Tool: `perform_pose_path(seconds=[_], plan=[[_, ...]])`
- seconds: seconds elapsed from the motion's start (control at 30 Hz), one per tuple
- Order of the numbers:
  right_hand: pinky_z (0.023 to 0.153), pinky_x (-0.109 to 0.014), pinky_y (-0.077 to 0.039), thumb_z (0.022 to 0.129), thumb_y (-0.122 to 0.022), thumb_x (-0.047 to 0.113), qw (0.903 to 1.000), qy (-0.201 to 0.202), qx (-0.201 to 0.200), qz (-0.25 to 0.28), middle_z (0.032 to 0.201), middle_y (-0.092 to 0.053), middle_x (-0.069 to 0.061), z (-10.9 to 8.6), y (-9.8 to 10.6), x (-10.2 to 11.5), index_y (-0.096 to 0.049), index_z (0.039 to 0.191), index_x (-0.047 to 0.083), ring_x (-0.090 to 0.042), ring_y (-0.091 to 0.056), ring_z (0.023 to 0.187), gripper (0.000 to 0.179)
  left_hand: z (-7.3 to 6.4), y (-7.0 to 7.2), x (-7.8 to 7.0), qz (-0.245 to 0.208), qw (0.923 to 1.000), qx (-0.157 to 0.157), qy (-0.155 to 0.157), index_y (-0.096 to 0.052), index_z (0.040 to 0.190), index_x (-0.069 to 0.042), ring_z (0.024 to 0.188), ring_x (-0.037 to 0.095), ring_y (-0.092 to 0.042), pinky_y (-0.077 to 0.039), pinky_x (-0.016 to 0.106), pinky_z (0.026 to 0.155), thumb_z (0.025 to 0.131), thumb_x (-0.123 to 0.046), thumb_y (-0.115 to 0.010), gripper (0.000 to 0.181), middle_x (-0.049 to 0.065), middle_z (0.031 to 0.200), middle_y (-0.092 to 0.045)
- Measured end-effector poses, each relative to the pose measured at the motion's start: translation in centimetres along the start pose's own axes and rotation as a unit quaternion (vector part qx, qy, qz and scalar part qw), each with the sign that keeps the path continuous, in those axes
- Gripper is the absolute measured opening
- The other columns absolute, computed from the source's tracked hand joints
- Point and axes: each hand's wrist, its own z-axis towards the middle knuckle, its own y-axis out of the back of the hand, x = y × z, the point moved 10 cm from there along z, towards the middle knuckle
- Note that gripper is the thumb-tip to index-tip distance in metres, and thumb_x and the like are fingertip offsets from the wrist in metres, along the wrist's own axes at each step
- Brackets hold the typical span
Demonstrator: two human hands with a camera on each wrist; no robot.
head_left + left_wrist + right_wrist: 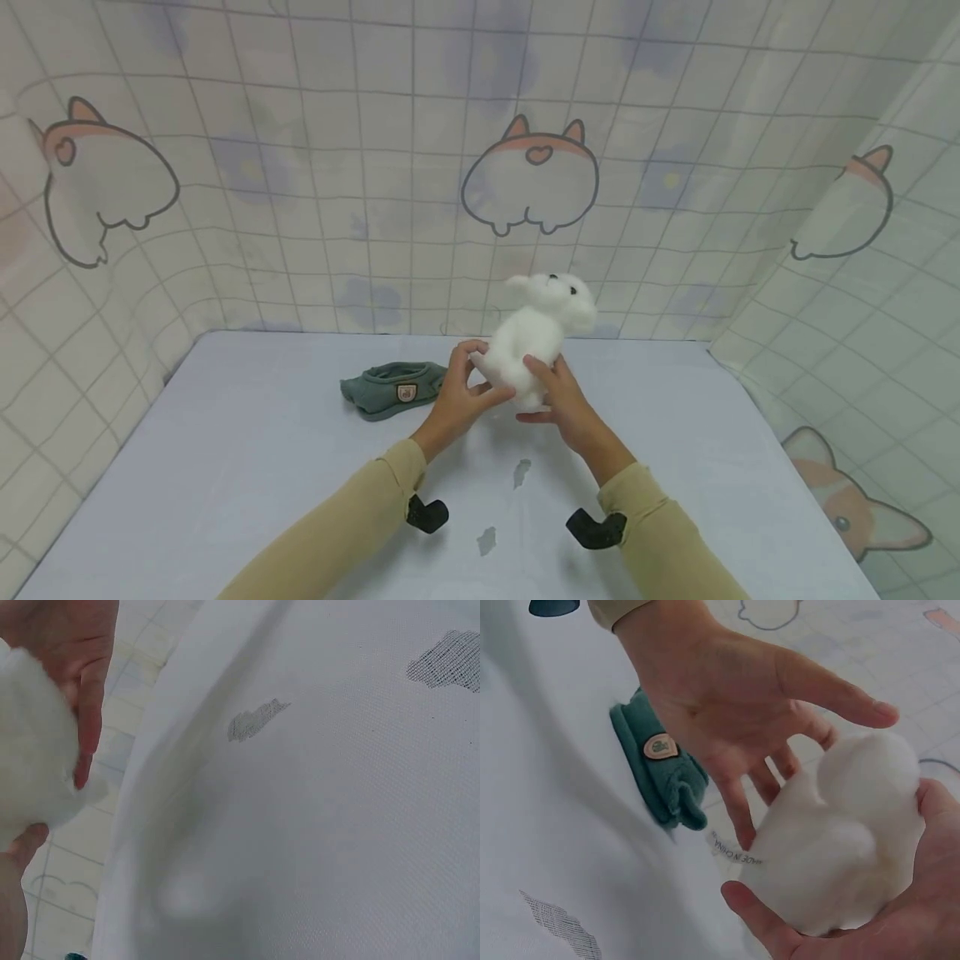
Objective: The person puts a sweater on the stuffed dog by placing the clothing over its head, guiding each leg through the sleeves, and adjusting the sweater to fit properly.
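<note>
A white plush animal (528, 333) with dark eyes is held tilted above the table, head toward the upper right. My right hand (566, 400) grips its lower body; in the right wrist view, that hand's thumb and fingers curve around it. My left hand (465, 392) is at the toy's left end, fingers spread and fingertips against or close to it. In the right wrist view, a gap shows between the left palm (720, 697) and the toy. A pale label (735, 851) with printed lettering sticks out by the left fingertips.
A small teal garment (390, 392) with a badge lies on the table behind my left hand. The white table (247, 467) has two grey patches near its middle. Patterned curtain cloth (315, 208) surrounds its back and sides.
</note>
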Motion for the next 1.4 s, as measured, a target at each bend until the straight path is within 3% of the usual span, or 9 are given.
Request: perform_pose_path(seconds=[0.17,0.3,0.43,0.57,0.77,0.87,0.93,1.17,1.4], plan=[[0.085,-0.049,-0.056,0.095,-0.050,0.033,0.9995,0.008,0.000,0.030,0.144,-0.040,-0.010,-0.1,0.1,0.4,-0.020,0.148,0.025,-0.032,-0.049,0.122,0.062,-0.4,-0.3,-2.0,-0.017,0.9994,0.027,-0.018,-0.034,0.127,-0.003,0.135,0.031,-0.038,-0.048,0.047,0.102,0.087,-0.011,-0.071,0.054,0.014,0.149,-0.027],[0.085,-0.040,-0.054,0.093,-0.050,0.025,0.9993,0.016,-0.009,0.031,0.140,-0.043,-0.011,-0.1,0.5,0.5,-0.022,0.146,0.022,-0.026,-0.051,0.116,0.060,-0.5,0.0,-3.0,-0.023,0.9993,0.029,-0.008,-0.036,0.131,-0.008,0.134,0.030,-0.042,-0.050,0.042,0.100,0.093,-0.019,-0.065,0.049,0.013,0.145,-0.035],[0.086,-0.032,-0.049,0.091,-0.053,0.022,0.9995,0.023,-0.016,0.015,0.137,-0.046,-0.009,0.0,0.8,0.3,-0.026,0.144,0.024,-0.023,-0.052,0.114,0.060,0.0,0.2,-1.9,-0.051,0.9976,0.045,0.016,-0.029,0.145,-0.022,0.130,0.030,-0.047,-0.051,0.043,0.098,0.100,-0.023,-0.054,0.052,0.012,0.147,-0.037],[0.090,-0.031,-0.047,0.090,-0.053,0.020,0.9994,0.030,-0.014,0.000,0.137,-0.046,-0.009,0.0,0.8,0.4,-0.027,0.145,0.024,-0.023,-0.052,0.115,0.061,0.6,0.1,-0.1,-0.048,0.9932,0.089,0.058,-0.031,0.148,-0.026,0.128,0.027,-0.049,-0.049,0.045,0.101,0.102,-0.035,-0.045,0.048,0.007,0.150,-0.038],[0.096,-0.034,-0.045,0.089,-0.055,0.021,0.9991,0.043,0.004,-0.001,0.137,-0.046,-0.007,-0.2,0.7,0.6,-0.029,0.145,0.025,-0.024,-0.051,0.119,0.061,0.5,-0.2,1.1,-0.049,0.9780,0.169,0.113,-0.032,0.149,-0.029,0.134,0.022,-0.045,-0.039,0.045,0.111,0.100,-0.038,-0.051,0.054,-0.001,0.152,-0.037],[0.100,-0.034,-0.043,0.091,-0.055,0.020,0.9990,0.042,0.014,0.005,0.139,-0.046,-0.008,-0.3,0.7,0.4,-0.030,0.147,0.023,-0.023,-0.050,0.121,0.062,0.3,-0.4,1.5,-0.047,0.9714,0.193,0.130,-0.031,0.149,-0.030,0.134,0.020,-0.045,-0.038,0.042,0.113,0.099,-0.036,-0.053,0.056,-0.002,0.151,-0.038],[0.100,-0.033,-0.044,0.092,-0.056,0.021,0.9993,0.035,0.011,0.005,0.141,-0.047,-0.008,-0.3,0.9,0.1,-0.033,0.148,0.020,-0.022,-0.051,0.122,0.061,0.2,-0.3,1.6,-0.032,0.9715,0.197,0.129,-0.030,0.150,-0.030,0.134,0.020,-0.045,-0.039,0.042,0.112,0.098,-0.036,-0.055,0.059,-0.002,0.151,-0.038],[0.096,-0.032,-0.050,0.093,-0.063,0.024,0.9991,0.039,0.003,-0.015,0.141,-0.051,-0.016,0.0,1.2,0.1,-0.041,0.145,0.004,-0.021,-0.058,0.117,0.060,0.2,1.1,2.0,0.025,0.9802,0.151,0.125,-0.034,0.147,-0.035,0.130,0.018,-0.048,-0.043,0.045,0.108,0.093,-0.040,-0.062,0.061,-0.005,0.147,-0.043],[0.111,-0.045,-0.039,0.090,-0.068,0.027,0.9990,0.031,0.014,-0.029,0.144,-0.049,-0.015,0.1,0.9,-0.4,-0.037,0.146,0.004,-0.028,-0.050,0.131,0.069,0.3,1.7,1.8,0.020,0.9841,0.133,0.116,-0.037,0.147,-0.034,0.135,0.018,-0.045,-0.041,0.044,0.110,0.091,-0.033,-0.067,0.064,-0.007,0.149,-0.043]])
